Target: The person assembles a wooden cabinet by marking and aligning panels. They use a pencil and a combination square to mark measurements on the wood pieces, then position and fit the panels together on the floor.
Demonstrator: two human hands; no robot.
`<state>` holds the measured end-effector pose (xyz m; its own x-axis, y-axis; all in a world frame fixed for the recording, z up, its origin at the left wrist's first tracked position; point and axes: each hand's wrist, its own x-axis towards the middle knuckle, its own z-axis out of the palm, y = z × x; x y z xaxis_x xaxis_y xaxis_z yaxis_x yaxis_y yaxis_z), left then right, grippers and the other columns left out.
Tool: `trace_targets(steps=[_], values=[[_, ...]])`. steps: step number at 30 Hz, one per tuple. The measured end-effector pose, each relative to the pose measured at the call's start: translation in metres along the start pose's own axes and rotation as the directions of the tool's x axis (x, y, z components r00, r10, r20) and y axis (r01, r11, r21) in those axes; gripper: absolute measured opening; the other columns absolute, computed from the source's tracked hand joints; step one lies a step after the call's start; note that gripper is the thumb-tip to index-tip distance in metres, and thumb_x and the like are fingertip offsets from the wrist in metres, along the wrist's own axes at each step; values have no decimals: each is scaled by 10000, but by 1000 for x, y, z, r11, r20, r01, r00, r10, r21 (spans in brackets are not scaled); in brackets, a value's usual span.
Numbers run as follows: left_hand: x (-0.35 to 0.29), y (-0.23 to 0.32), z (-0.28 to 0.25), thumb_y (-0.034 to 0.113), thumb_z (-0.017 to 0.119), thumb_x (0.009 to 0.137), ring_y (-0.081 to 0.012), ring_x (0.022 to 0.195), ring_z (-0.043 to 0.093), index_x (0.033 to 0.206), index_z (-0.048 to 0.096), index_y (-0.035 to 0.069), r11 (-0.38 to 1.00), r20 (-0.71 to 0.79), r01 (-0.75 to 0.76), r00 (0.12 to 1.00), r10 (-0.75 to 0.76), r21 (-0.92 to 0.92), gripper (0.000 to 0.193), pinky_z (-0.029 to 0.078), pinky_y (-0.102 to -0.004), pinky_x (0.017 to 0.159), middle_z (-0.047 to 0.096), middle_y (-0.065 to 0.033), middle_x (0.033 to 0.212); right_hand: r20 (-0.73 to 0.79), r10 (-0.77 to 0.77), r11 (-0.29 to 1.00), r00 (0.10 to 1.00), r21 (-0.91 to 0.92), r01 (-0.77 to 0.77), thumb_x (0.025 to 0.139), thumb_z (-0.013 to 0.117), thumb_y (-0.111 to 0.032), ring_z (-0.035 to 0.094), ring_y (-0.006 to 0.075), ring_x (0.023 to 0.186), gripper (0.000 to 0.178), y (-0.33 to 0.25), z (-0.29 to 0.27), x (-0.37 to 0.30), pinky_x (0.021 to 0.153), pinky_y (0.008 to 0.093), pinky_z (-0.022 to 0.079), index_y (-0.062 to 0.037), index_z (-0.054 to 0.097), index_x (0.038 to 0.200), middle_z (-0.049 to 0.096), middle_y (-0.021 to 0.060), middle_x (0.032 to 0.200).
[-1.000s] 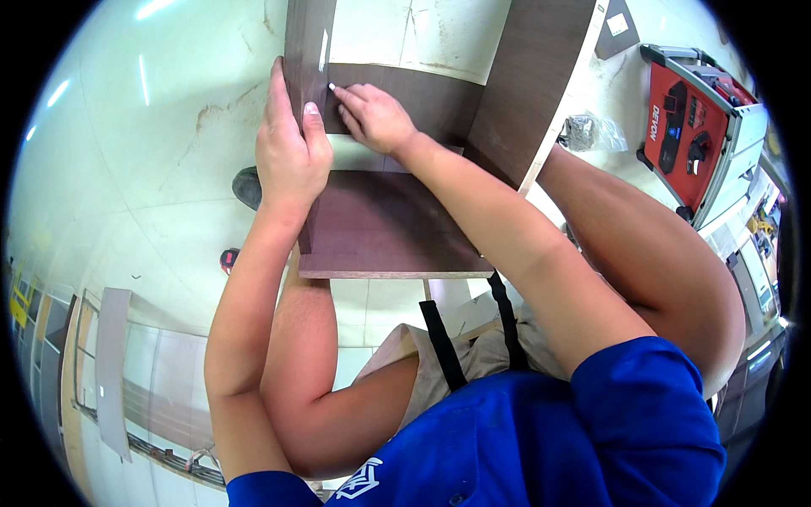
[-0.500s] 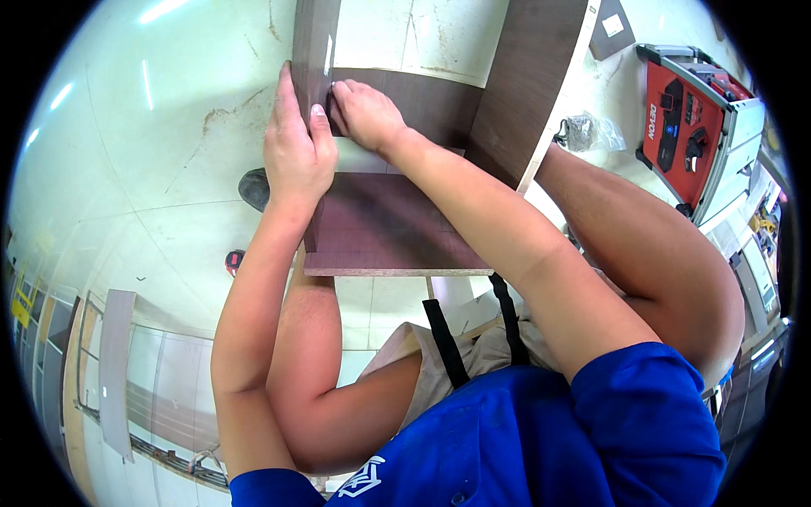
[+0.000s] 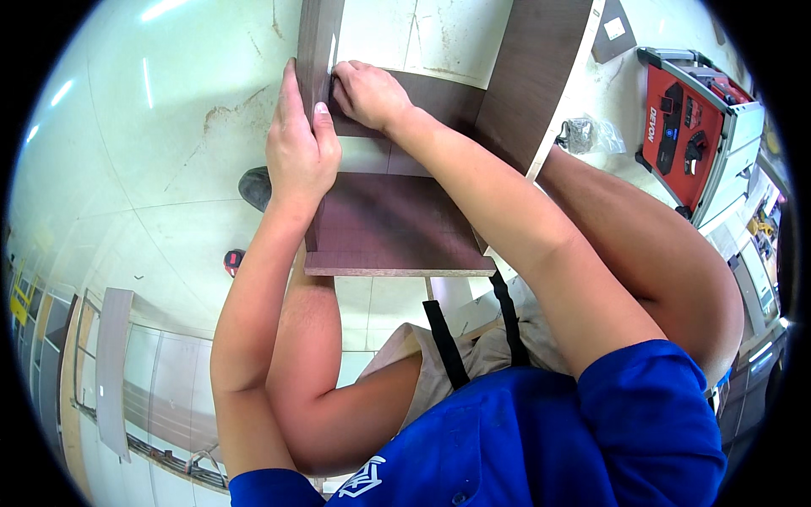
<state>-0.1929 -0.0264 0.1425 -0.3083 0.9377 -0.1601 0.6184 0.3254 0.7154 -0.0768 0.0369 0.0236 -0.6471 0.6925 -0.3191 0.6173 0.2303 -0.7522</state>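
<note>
A dark brown wooden cabinet frame stands before me, with a left side panel (image 3: 316, 42), a right side panel (image 3: 536, 76), a rear crosspiece (image 3: 439, 100) and a near board (image 3: 393, 224). My left hand (image 3: 302, 152) rests along the outside of the left panel, fingers stretched out flat and thumb against its near edge. On the inner side of that panel, my right hand (image 3: 372, 95) is closed, fingers curled against the surface. Whatever its fingertips hold, if anything, is hidden.
A red and grey table-saw-like machine (image 3: 688, 127) stands on the right. Near it lie a clear plastic bag of small parts (image 3: 591, 133) and a dark board (image 3: 614, 32). A red tape measure (image 3: 234, 262) is on the floor, left. Panels (image 3: 111, 372) stand at lower left.
My right hand has moved slightly farther away along the inner face of the left panel. My left hand keeps its place on the panel.
</note>
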Motion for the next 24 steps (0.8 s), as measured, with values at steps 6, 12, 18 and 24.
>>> trace_targets(steps=[6, 12, 18, 24], values=[[0, -3, 1, 57, 526, 915, -490, 1053, 635, 1459, 367, -80, 1000, 4, -2, 1000, 2, -2, 583, 517, -492, 901, 605, -350, 1203, 94, -95, 995, 991, 44, 92, 895, 555, -185, 646, 403, 940, 173, 4, 31, -39, 830, 498, 541, -16, 573, 926, 652, 196, 949], [-1, -1, 0, 73, 491, 961, -452, 1029, 673, 1485, 343, -38, 1000, 14, 28, 1000, -28, 9, 556, 525, -464, 879, 660, -303, 1150, 219, -64, 997, 974, 61, 52, 892, 559, -206, 650, 404, 943, 196, -2, 39, -50, 824, 507, 542, -15, 577, 935, 659, 204, 957], [-1, 1, 0, 80, 496, 961, -447, 1032, 674, 1483, 349, -39, 999, 13, 33, 999, -33, 9, 555, 525, -459, 885, 658, -304, 1160, 30, -4, 1000, 1000, 15, 3, 901, 540, -202, 657, 435, 900, 224, 6, -2, 8, 822, 516, 536, 6, 605, 949, 670, 232, 953], [0, 0, 1, 67, 521, 924, -476, 1028, 647, 1478, 353, -49, 1000, 3, 0, 1000, 0, 10, 590, 520, -493, 877, 628, -327, 1177, 175, -55, 998, 983, 12, 54, 887, 535, -205, 659, 424, 921, 221, 4, 19, -16, 837, 516, 539, 2, 594, 938, 675, 229, 958]])
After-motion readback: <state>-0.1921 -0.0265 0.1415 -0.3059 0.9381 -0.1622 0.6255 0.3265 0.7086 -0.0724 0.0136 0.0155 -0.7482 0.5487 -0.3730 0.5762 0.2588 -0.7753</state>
